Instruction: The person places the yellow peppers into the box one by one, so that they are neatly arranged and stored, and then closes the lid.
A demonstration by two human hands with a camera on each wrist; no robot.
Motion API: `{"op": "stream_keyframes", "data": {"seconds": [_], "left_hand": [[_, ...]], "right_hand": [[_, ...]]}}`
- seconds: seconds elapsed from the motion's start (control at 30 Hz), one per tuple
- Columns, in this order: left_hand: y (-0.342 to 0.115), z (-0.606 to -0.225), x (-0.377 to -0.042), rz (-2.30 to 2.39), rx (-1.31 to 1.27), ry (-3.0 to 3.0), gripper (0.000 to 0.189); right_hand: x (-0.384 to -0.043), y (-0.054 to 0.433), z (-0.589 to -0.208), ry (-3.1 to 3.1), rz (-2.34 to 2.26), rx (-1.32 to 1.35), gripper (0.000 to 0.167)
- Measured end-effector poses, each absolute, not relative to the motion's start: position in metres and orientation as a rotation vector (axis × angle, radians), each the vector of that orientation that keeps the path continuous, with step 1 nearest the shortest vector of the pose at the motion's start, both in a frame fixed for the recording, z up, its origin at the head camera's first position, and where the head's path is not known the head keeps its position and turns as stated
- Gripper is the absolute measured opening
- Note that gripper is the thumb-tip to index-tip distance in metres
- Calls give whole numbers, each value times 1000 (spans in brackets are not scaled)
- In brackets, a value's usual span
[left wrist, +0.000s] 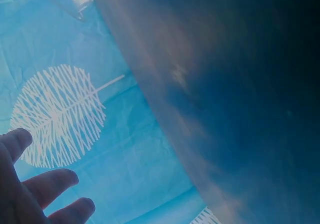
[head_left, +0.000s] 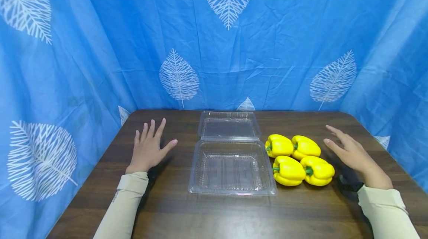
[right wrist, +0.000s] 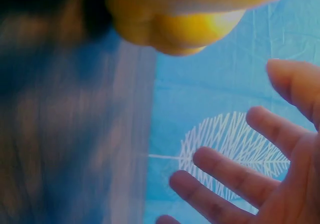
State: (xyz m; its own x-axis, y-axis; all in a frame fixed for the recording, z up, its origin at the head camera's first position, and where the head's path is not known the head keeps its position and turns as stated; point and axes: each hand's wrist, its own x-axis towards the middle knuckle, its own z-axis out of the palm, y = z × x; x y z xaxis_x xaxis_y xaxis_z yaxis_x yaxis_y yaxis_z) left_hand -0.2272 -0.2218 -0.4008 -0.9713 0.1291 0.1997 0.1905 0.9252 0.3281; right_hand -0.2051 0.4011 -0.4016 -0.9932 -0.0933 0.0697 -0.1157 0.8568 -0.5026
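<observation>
In the head view a clear plastic clamshell container (head_left: 230, 190) lies opened out, its lid (head_left: 230, 129) folded back toward the curtain. Several yellow bell peppers (head_left: 289, 172) sit in a cluster just right of it, some with green stems showing. My left hand (head_left: 148, 151) is left of the container, fingers spread, holding nothing. On the other side, right of the peppers, my right hand (head_left: 352, 153) has its fingers extended and also holds nothing. The right wrist view shows yellow peppers (right wrist: 195, 29) at the top, apart from the spread fingers (right wrist: 235, 176).
A dark wooden table (head_left: 220, 216) bears everything. Blue curtain (head_left: 284, 45) with white leaf prints hangs behind its far edge and along both sides. Beige sleeves (head_left: 122, 205) cover both forearms.
</observation>
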Motion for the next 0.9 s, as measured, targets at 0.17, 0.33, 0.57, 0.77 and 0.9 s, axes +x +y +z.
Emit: {"op": "stream_keyframes", "data": {"seconds": [0.17, 0.33, 0.57, 0.77, 0.9], "left_hand": [[-217, -399, -227, -626, -299, -2910, 93], [-214, -398, -227, -797, -374, -2894, 90], [-211, -397, -228, -1096, -411, -2905, 88], [-209, -400, -230, -1166, -431, -2906, 88], [-206, -403, -233, -1187, -454, -2905, 88]], "right_hand": [[-203, 401, -402, -3012, 887, 219, 66], [-200, 405, -406, -3023, 981, 260, 63], [-190, 416, -415, -3013, 1123, 316, 61], [-183, 426, -419, -2956, 1303, 365, 56], [-178, 428, -419, -2917, 1416, 395, 49]]}}
